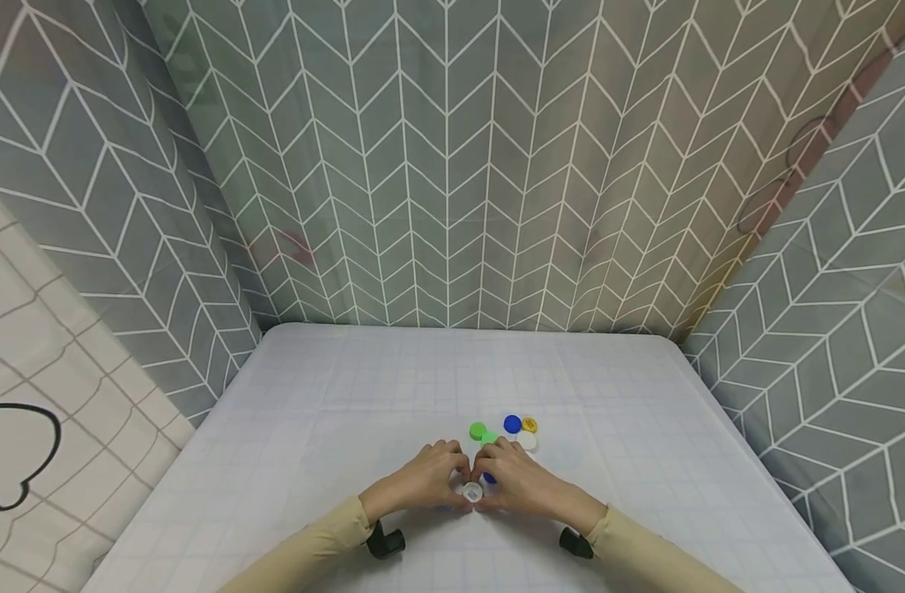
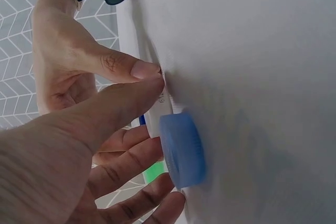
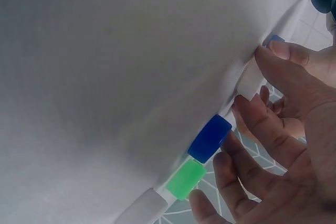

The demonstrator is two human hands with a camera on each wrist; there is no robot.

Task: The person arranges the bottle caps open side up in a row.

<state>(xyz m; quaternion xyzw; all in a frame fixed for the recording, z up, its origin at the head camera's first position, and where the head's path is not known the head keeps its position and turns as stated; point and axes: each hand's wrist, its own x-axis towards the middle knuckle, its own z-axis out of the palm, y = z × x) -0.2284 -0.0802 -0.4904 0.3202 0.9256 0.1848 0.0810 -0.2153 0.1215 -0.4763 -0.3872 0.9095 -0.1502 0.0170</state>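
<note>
On the desk (image 1: pixel 333 379), eight round caps in all: two white, two dark blue, two green, one pale blue, one yellow. Low in the middle of the head view, one small white cap (image 1: pixel 472 492), round face turned toward the head camera, with a greyish patch at its centre. Pinched there from both sides: by the left hand (image 1: pixel 433 478), thumb and finger closed on the rim, and by the right hand (image 1: pixel 524 482) in the same way, with thumb tips close together.

Just beside the left hand's fingers, one pale blue cap (image 2: pixel 182 149); near the right hand's fingers, one dark blue cap (image 3: pixel 210 139). Beyond the right hand, a group of five: one green cap (image 1: pixel 478 431), close to one lighter green cap (image 1: pixel 489 437); one second dark blue cap (image 1: pixel 513 424), next to one yellow cap (image 1: pixel 529 424); one larger white cap (image 1: pixel 526 442) just nearer than these last two.

Writing in two places: dark characters on top of the yellow cap, too small to read; tiny dark marks on the side of the pinched cap, not legible either.

Below the wrists, two black cylindrical devices (image 1: pixel 385 542), one per arm. Two tan sleeves (image 1: pixel 311 548). Behind the desk, a grey curtain (image 1: pixel 452 181) with white chevron lines.
</note>
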